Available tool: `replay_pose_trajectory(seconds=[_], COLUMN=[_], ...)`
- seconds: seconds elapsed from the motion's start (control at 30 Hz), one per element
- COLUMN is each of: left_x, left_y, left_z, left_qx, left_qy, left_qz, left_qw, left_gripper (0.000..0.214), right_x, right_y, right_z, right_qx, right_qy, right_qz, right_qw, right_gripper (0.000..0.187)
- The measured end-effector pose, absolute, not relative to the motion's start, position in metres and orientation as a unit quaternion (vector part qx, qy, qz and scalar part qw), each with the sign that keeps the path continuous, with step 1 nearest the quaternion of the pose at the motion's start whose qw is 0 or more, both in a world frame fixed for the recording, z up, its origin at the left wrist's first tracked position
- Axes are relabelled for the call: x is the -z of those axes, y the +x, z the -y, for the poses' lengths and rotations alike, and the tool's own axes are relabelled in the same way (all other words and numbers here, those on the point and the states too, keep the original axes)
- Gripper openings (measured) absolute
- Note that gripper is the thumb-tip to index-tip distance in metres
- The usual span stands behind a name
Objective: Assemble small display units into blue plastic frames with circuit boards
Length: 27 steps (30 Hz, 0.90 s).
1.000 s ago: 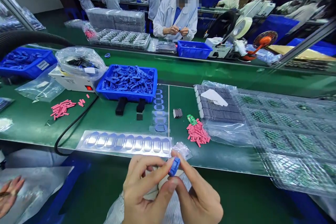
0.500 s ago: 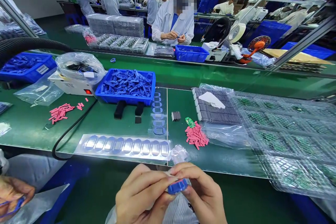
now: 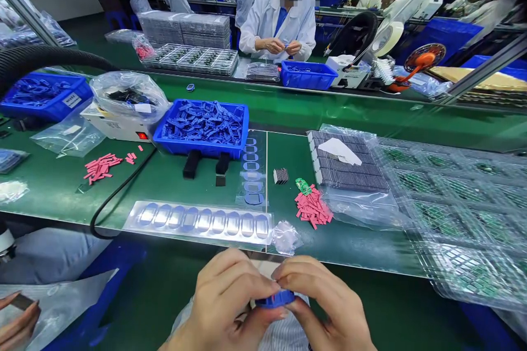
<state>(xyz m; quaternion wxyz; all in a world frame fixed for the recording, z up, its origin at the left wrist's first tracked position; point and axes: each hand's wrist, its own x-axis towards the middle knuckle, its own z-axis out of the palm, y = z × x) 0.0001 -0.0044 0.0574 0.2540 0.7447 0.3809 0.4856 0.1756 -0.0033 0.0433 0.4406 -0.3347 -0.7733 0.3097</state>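
My left hand (image 3: pixel 224 307) and my right hand (image 3: pixel 329 310) meet low in the view, in front of the table's near edge. Both pinch a small blue plastic part (image 3: pixel 275 300) between their fingertips, and it lies flat between them. Just beyond the hands lie a clear strip of oval pockets (image 3: pixel 201 222) and a crumpled bit of clear film (image 3: pixel 286 237). A blue bin of blue plastic parts (image 3: pixel 203 126) stands further back on the green table (image 3: pixel 164 181).
Pink strips (image 3: pixel 313 207), a small green circuit board (image 3: pixel 303 186) and a black finned piece (image 3: pixel 280 176) lie mid-table. Bagged dark trays (image 3: pixel 348 167) and clear trays of boards (image 3: pixel 461 214) fill the right. A black cable (image 3: pixel 117 192) crosses left. Another person's hand (image 3: pixel 16 321) shows bottom left; a white-coated worker (image 3: pixel 280 22) sits opposite.
The blue part went from standing upright between my fingertips to lying flat, and both hands dropped lower and closed more tightly round it. The view shifted slightly.
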Motion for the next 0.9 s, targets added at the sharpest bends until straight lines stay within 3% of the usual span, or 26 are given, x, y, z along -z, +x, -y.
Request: replay_pose_trajectory(seconds=[0.07, 0.2, 0.37, 0.47, 0.53, 0.7, 0.9], left_x=[-0.055, -0.052, -0.046, -0.043, -0.042, -0.043, -0.041], left_y=[0.001, -0.003, -0.010, -0.008, -0.006, -0.007, -0.007], left_z=[0.005, 0.002, 0.004, 0.006, 0.007, 0.008, 0.010], left_qx=[-0.492, -0.465, -0.463, -0.481, -0.492, -0.506, -0.523], left_qy=[0.737, 0.763, 0.781, 0.774, 0.767, 0.757, 0.714], left_qz=[-0.386, -0.387, -0.373, -0.376, -0.381, -0.385, -0.405], left_qw=[0.256, 0.225, 0.190, 0.167, 0.155, 0.152, 0.230], left_gripper=[0.005, 0.017, 0.017, 0.018, 0.016, 0.018, 0.023], right_x=[-0.043, -0.041, -0.038, -0.033, -0.030, -0.028, -0.031], right_y=[0.176, 0.182, 0.182, 0.173, 0.165, 0.160, 0.169], right_z=[0.003, -0.001, -0.001, 0.005, 0.010, 0.012, 0.007], right_qx=[-0.291, -0.249, -0.225, -0.201, -0.242, -0.398, -0.490], right_qy=[-0.340, -0.344, -0.365, -0.432, -0.463, -0.477, -0.441], right_qz=[0.782, 0.802, 0.803, 0.748, 0.700, 0.594, 0.570], right_qw=[0.433, 0.421, 0.414, 0.462, 0.487, 0.510, 0.491], right_gripper=[0.012, 0.014, 0.010, 0.029, 0.035, 0.028, 0.021])
